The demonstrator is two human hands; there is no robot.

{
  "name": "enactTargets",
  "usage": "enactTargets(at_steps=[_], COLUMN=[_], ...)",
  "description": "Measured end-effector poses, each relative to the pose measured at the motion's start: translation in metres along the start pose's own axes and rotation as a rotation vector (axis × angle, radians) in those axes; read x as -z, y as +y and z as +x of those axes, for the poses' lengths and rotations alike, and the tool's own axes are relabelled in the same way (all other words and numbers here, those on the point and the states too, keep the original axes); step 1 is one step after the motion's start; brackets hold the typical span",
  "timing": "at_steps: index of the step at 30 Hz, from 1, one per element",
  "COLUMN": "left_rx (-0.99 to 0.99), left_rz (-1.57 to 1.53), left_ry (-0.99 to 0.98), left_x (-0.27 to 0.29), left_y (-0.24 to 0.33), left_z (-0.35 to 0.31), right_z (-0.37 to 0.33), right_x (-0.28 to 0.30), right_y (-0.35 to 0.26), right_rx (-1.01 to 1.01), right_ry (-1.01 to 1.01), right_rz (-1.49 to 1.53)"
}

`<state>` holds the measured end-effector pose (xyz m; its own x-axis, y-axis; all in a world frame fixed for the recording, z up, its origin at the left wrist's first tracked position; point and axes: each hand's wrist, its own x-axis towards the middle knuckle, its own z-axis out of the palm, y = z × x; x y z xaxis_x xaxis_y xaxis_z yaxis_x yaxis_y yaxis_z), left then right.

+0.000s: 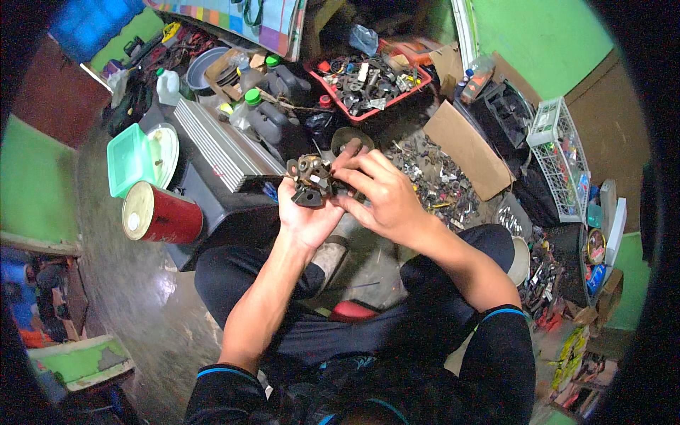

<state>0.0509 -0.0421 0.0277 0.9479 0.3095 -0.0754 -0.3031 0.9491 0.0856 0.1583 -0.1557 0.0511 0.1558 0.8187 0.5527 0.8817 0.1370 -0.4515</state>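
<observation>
A cluster of small dark and brassy metal parts point(310, 177) rests in the upturned palm of my left hand point(306, 221), its fingers mostly hidden beneath and behind them. From the right, my right hand point(386, 193) reaches over with bent fingers, its thumb and fingertips at the cluster's right edge. Whatever lies between those fingertips is too small and dark to make out. Beyond the hands, a round dark dish point(352, 139) is partly covered by my right fingers. A heap of mixed small metal pieces point(443, 183) spreads on the floor just right of my right hand.
A red tray point(358, 117) of loose hardware stands at the far side, with a cardboard sheet point(469, 150) to its right. Dark jugs point(276, 127) and a ribbed metal piece point(225, 145) lie left. Nearby are a red can point(166, 216), a green tub point(129, 159) and a white crate point(559, 159).
</observation>
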Motion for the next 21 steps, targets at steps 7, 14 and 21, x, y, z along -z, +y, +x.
enactTargets(at_steps=[7, 14, 21], left_rx=[0.027, -0.079, -0.179], left_rz=[0.000, -0.039, -0.090], left_ry=[-0.022, 0.026, 0.090], left_x=[0.003, 0.011, 0.023], left_y=[-0.006, 0.005, 0.013], left_z=[0.000, 0.000, 0.008], right_z=[-0.007, 0.008, 0.021], right_x=[0.000, 0.018, 0.000], right_y=[0.012, 0.019, 0.098], right_rx=[-0.059, -0.402, -0.627], right_ry=[0.016, 0.011, 0.072], right_rz=[0.186, 0.363, 0.134])
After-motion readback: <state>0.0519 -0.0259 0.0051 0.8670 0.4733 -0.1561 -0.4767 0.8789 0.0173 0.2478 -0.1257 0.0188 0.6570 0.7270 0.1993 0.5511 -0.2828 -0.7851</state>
